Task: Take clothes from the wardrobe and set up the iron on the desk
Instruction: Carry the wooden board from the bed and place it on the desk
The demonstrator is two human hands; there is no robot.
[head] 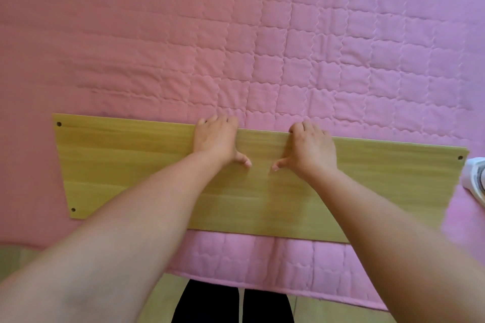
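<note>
Item: long flat yellow-wood laminate board point(131, 165), lying on pink quilted bed point(341, 47). Stiff, smooth, likely slippery. Left hand point(214, 139) and right hand point(312, 148) fingers grasp the far edge; white iron point(476, 178) just beside the board's right end.

Pink quilted bed point(341, 47) — pale floor point(315, 315)

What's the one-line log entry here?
left hand: grips long wooden board far edge | right hand: same | board: flat on pink quilt

text: none legible | board point(367, 178): blank wood grain | quilt point(341, 60): no label
</note>
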